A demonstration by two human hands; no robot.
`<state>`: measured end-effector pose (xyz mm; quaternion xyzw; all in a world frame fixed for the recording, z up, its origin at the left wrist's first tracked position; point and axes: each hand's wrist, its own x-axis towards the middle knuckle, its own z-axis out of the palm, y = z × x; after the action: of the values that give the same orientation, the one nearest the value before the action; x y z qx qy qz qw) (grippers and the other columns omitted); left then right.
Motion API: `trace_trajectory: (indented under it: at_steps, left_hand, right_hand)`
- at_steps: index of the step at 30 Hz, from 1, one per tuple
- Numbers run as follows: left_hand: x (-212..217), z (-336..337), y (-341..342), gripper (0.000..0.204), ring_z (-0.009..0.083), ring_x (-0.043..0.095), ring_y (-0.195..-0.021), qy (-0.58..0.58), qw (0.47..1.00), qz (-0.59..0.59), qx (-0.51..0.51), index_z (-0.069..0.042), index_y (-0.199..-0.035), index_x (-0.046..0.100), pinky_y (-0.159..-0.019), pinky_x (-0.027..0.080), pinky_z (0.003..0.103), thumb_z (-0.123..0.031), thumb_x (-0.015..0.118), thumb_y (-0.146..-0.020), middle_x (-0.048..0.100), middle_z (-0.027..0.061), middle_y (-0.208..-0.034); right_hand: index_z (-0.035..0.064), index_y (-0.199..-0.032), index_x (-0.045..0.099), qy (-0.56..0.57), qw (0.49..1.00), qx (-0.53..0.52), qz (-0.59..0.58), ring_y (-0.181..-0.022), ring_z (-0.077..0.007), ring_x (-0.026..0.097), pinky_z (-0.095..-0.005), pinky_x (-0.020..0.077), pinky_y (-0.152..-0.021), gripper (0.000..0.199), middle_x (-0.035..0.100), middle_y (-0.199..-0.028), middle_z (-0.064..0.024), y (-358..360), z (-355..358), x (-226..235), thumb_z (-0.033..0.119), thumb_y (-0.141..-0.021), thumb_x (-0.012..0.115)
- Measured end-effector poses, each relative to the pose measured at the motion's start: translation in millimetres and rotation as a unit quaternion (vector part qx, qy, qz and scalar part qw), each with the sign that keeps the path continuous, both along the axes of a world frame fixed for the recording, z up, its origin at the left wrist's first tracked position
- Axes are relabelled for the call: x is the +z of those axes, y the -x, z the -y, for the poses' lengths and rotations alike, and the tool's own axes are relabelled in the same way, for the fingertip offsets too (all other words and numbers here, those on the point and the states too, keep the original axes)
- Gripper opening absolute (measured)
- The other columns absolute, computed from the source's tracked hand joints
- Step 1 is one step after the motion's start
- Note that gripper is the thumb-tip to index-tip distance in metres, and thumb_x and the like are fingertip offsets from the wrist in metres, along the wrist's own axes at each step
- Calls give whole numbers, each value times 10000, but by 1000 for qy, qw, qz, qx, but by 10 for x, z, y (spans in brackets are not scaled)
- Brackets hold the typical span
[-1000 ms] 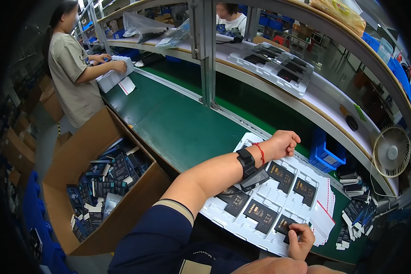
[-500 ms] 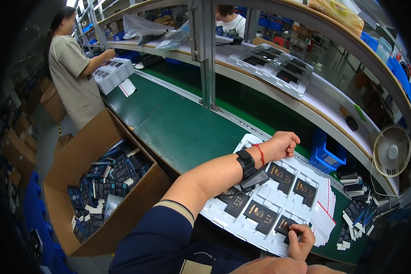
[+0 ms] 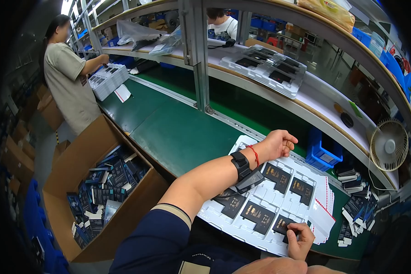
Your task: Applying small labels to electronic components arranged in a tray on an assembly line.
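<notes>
A white moulded plastic tray (image 3: 253, 201) lies at the bench's near edge, with flat black phone batteries (image 3: 257, 216) in its pockets. My left arm reaches across it, a black band (image 3: 240, 165) and red cord at the wrist. Over the tray's far edge, my left hand (image 3: 278, 144) is loosely curled, index finger a little out, with nothing visible in it. My right hand (image 3: 300, 239) is at the near right pocket, thumb and fingers closed at the edge of a battery (image 3: 282, 224). A dark grey device (image 3: 250, 182) sits under my left wrist and covers part of the tray.
White sheets with red edging (image 3: 322, 212) lie right of the tray, beside small boxes (image 3: 358, 208). A blue bin (image 3: 323, 150) and a fan (image 3: 389, 145) stand beyond. At left is a carton of small boxes (image 3: 116, 182). A co-worker (image 3: 68, 77) handles stacked trays (image 3: 108, 81).
The whole view has shifted slightly. My left index finger reaches out a little more. My right hand keeps its place at the battery.
</notes>
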<state>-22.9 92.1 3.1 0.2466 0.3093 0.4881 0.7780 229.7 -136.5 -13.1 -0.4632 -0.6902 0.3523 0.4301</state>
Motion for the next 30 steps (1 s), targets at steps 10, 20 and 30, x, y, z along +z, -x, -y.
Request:
trace_trajectory:
  at_steps: [10,20,30]
  left_hand:
    - [48,68,-38,297,173,528,-610,10,998,-21,57,36,-1109,597,-621,491,330,-99,389,-945,597,115,-754]
    - [-12,28,-44,265,152,487,-570,-59,991,-123,8,55,-996,589,-566,450,288,131,397,-830,565,88,-722]
    - [-78,-10,-72,262,107,318,-483,-18,999,-28,7,36,-1005,580,-480,320,279,119,399,-835,409,13,-596]
  right_hand:
    - [-34,-931,649,0,1000,0,-5,-766,-137,572,-263,438,-713,132,644,-828,-83,0,-5,-13,30,-823,688]
    - [-35,-926,647,3,1000,4,-2,-768,-140,571,-261,435,-713,125,644,-830,-84,3,-17,-2,16,-817,681]
    - [-34,-884,671,-15,1000,-24,12,-735,-175,617,-270,477,-683,153,671,-818,-111,-7,23,-12,-3,-736,692]
